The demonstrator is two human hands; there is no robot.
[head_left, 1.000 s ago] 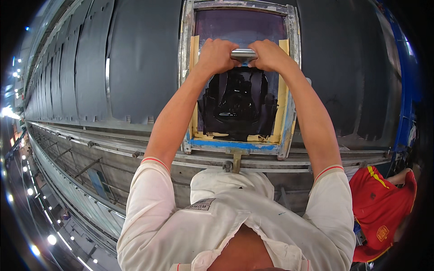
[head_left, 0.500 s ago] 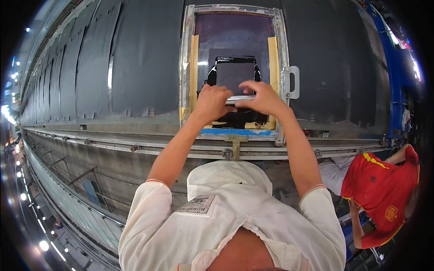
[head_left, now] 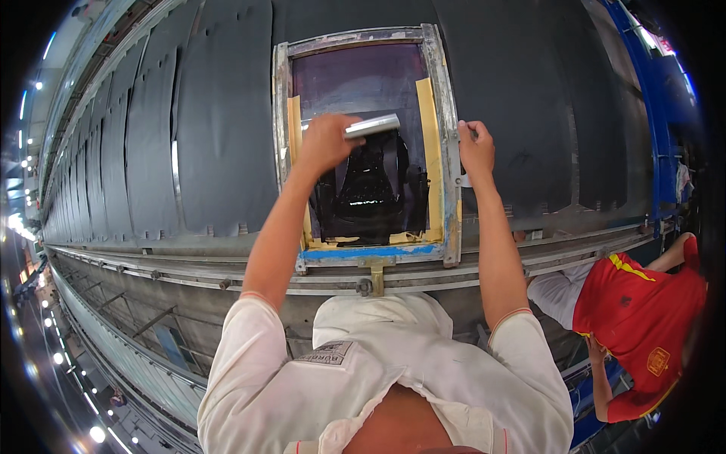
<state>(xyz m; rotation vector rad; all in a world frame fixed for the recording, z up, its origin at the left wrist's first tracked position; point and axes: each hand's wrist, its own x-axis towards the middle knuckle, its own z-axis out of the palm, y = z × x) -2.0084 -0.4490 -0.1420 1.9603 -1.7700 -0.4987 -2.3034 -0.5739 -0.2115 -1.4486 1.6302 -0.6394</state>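
Metal bar [head_left: 376, 125], bright and cylindrical: we grasp it in our left hand [head_left: 327, 142], fingers clenched around its left end. The right end projects free and sits slightly higher in the view than the gripped end. Position of the bar: over the interior of the frame [head_left: 449, 174], roughly midway along its length. We cannot tell whether the underside of the bar makes contact inside the frame.

Our right hand [head_left: 477, 147] is located at the outer right side of the frame, over the pale handle [head_left: 465, 181]. Its fingers are bent; the handle shows below the hand. We cannot tell whether the fingers close around the handle, since the hand covers most of it.

Within the frame we observe a dark purple panel [head_left: 355, 79] at the far end and glossy black liquid [head_left: 368, 203] in the near half. Yellow tape [head_left: 426, 106] lines the left, right and near inner edges of the frame. A blue strip [head_left: 370, 254] marks its near edge. A bracket [head_left: 377, 280] projects from that edge, above the rail [head_left: 325, 284].

Black sheets [head_left: 227, 113] lie in a row left of the frame, with similar sheets to its right. Beyond those, well to the right of the frame, stands a blue beam [head_left: 639, 113]. Right of the frame, on our side, is a co-worker [head_left: 631, 325] in red.
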